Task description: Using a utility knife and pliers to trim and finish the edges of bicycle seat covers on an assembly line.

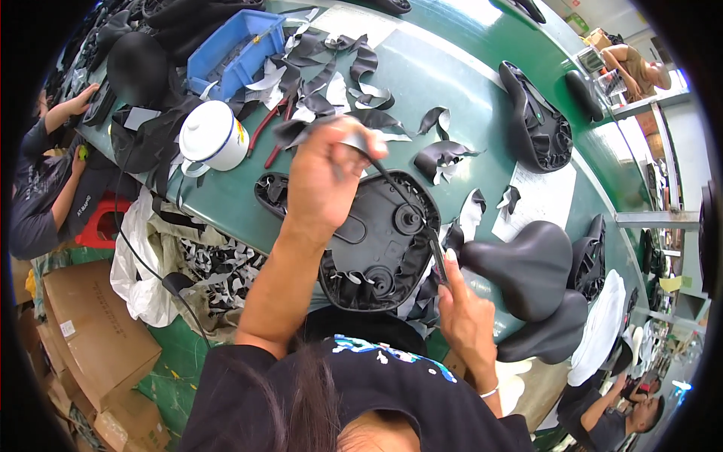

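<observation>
The left hand (pixel 325 177) covers the upper left rim of the upturned saddle (pixel 376 241) and is motion-blurred. Below the saddle, the right hand (pixel 467 316) hides most of a small dark tool (pixel 437 260); its kind cannot be told.

Operator appearance, head view:

- Upper garment: black short-sleeved T-shirt (pixel 392 399); the sleeves end above the elbows, leaving both forearms bare
- Marking on garment: printed graphic (pixel 392 358) in light blue and white, running across the upper chest just below the collar line; its wording is not legible
- Left hand (pixel 324 181): bare, no glove, no ring or band visible
- Right hand (pixel 463 313): bare, no glove
- Right wrist: one thin white bracelet (pixel 489 392) encircling it
- Hair (pixel 316 407): dark, long loose strands falling across the shirt front at the lower edge of the picture
</observation>
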The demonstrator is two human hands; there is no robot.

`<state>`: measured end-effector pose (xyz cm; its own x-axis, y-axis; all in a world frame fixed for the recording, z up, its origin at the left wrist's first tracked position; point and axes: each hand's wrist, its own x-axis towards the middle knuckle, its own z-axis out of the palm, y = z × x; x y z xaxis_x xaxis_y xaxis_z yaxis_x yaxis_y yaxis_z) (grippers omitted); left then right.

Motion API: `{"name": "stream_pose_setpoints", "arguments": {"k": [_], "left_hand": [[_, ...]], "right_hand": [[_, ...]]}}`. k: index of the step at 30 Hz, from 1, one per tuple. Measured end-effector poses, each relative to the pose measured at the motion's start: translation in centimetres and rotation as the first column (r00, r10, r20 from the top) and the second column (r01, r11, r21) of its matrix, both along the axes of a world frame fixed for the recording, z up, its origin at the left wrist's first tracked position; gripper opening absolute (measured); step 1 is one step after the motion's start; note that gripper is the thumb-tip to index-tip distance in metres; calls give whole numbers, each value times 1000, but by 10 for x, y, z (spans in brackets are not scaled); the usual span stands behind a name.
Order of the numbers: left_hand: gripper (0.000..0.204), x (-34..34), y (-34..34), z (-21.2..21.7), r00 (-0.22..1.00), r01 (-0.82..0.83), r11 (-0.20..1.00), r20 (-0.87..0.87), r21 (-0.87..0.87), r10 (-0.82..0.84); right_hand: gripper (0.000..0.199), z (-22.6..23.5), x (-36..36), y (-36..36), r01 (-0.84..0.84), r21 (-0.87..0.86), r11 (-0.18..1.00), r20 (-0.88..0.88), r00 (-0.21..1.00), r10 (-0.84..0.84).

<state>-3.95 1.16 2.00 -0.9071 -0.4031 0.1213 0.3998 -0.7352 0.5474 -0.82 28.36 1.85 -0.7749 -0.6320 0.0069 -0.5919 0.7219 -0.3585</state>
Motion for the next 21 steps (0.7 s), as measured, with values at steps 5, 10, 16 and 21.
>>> {"name": "stream_pose_setpoints", "arguments": {"k": [5, 10, 16, 21], "left_hand": [[11, 5, 3, 8, 1000, -14, 684, -3, -730, 17], [20, -29, -3, -9, 923, -141, -476, -289, -868, 255], [12, -26, -16, -28, 971, -207, 858, 8, -471, 239], [30, 39, 1, -9, 925, 85, 920, 375, -383, 70]], "right_hand": [[54, 13, -29, -21, 0, -36, 999, -105, 994, -4], [52, 15, -57, -41, -47, 50, 998, -226, 972, 57], [50, 44, -24, -26, -19, 291, 957, -77, 996, 44], [44, 53, -125, -33, -283, 222, 933, -123, 941, 315]]}}
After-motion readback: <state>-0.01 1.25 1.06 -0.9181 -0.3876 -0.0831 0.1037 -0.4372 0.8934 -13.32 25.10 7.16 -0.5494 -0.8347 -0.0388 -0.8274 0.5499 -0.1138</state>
